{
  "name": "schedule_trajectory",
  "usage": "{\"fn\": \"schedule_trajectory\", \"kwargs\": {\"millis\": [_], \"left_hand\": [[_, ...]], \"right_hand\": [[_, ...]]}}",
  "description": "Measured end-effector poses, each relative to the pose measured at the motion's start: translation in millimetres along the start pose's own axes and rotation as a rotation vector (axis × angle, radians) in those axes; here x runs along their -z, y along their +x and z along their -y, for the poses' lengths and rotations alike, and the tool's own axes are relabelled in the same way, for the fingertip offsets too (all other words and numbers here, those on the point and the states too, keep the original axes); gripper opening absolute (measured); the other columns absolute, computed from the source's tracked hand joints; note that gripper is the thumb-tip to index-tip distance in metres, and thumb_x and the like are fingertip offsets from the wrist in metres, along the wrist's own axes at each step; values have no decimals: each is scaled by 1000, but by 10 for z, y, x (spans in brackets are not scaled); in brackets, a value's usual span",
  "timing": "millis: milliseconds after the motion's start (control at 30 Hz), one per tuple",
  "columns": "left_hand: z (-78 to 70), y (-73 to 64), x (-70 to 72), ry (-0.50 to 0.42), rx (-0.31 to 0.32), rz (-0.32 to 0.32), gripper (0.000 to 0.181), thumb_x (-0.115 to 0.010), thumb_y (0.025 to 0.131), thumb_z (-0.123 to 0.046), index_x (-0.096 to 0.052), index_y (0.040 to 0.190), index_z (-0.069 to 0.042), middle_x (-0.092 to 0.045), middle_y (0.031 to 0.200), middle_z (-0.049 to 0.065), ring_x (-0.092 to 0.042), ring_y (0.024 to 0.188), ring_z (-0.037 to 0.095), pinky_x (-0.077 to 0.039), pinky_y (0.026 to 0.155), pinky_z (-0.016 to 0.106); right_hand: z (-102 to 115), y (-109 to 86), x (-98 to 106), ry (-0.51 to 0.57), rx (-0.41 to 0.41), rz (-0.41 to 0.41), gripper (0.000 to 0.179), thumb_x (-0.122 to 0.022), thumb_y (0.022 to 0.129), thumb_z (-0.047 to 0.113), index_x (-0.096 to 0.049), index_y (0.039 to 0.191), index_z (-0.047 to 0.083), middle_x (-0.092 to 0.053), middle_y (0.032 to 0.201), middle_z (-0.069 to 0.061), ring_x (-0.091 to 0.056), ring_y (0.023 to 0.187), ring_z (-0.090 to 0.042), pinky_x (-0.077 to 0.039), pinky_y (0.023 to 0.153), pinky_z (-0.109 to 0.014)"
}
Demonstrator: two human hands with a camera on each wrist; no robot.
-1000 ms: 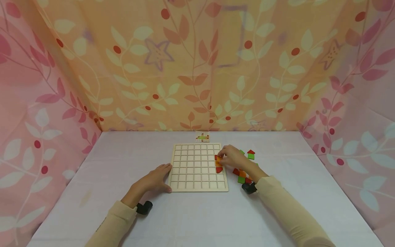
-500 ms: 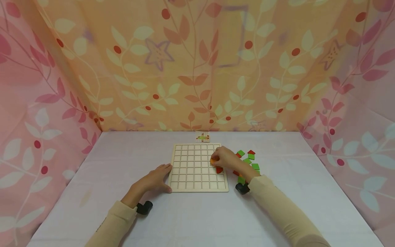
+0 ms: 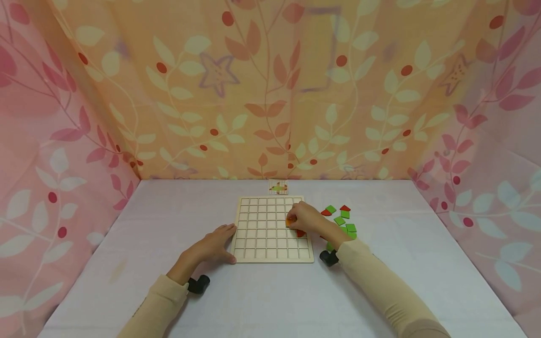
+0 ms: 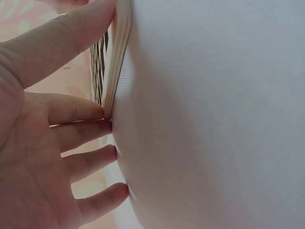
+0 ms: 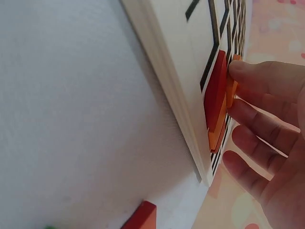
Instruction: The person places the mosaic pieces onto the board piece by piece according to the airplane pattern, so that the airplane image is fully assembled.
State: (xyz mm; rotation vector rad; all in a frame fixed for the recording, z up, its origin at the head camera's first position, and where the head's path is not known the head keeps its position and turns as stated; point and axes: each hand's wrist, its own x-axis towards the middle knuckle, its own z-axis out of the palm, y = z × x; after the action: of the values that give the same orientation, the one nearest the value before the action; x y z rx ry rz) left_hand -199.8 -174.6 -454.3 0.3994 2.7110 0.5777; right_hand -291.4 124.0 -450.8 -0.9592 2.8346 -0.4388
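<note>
A square wooden board (image 3: 262, 239) with a grid of cells lies in the middle. Its left edge meets the fingertips and thumb of my left hand (image 3: 213, 244), the fingers nearly straight and spread in the left wrist view. Over the board's right side, my right hand (image 3: 307, 218) pinches a small orange tile (image 5: 231, 90) between thumb and fingers. Beside that tile, a red tile (image 5: 215, 93) sits in the edge column, with another orange tile (image 5: 212, 140) partly visible behind it. The right hand covers part of this group in the head view.
Right of the board lie several loose tiles, among them a green tile (image 3: 340, 220) and a red triangle tile (image 3: 344, 208); the right forearm hides some. A small patterned card (image 3: 278, 187) lies behind the board. Patterned cloth walls (image 3: 270, 117) stand around the table.
My right hand has shifted left from the board's edge column to the neighbouring cells, carrying the orange tile. More loose tiles show behind the wrist. The left hand stays put.
</note>
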Motion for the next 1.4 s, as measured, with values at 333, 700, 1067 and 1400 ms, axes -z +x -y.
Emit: {"fn": "schedule_trajectory", "kwargs": {"millis": [333, 700, 1067, 1400], "left_hand": [[-2, -1, -1, 3, 3, -1, 96, -84, 73, -27, -33, 149, 3, -29, 158, 22, -23, 147, 42, -25, 114, 63], [-8, -7, 9, -5, 5, 0, 97, -85, 73, -26, -33, 149, 3, -29, 158, 22, -22, 147, 42, -24, 115, 63], [-20, -11, -4, -6, 5, -5, 97, -85, 72, -26, -33, 149, 3, -29, 158, 21, -22, 147, 43, -23, 115, 62], [-11, 2, -10, 3, 18, 0, 98, -85, 73, -27, -32, 149, 2, -30, 158, 21, -23, 147, 42, -24, 115, 62]], "right_hand": [[22, -5, 20, -16, -4, 25, 19, -76, 82, 17, -78, 98, 7, -68, 91, -2, -53, 85, -15, -47, 76, -29], [12, 10, 16, -18, -21, 41, 21, -77, 81, 18, -78, 99, 8, -66, 90, -1, -52, 85, -14, -46, 76, -27], [-79, -124, 154, 87, -59, -6, 23, -76, 83, 20, -77, 102, 7, -68, 92, -2, -52, 83, -15, -48, 78, -30], [-254, -367, 270, 143, -159, -38, 26, -73, 87, 21, -75, 109, 9, -68, 98, -2, -56, 95, -21, -51, 88, -39]]}}
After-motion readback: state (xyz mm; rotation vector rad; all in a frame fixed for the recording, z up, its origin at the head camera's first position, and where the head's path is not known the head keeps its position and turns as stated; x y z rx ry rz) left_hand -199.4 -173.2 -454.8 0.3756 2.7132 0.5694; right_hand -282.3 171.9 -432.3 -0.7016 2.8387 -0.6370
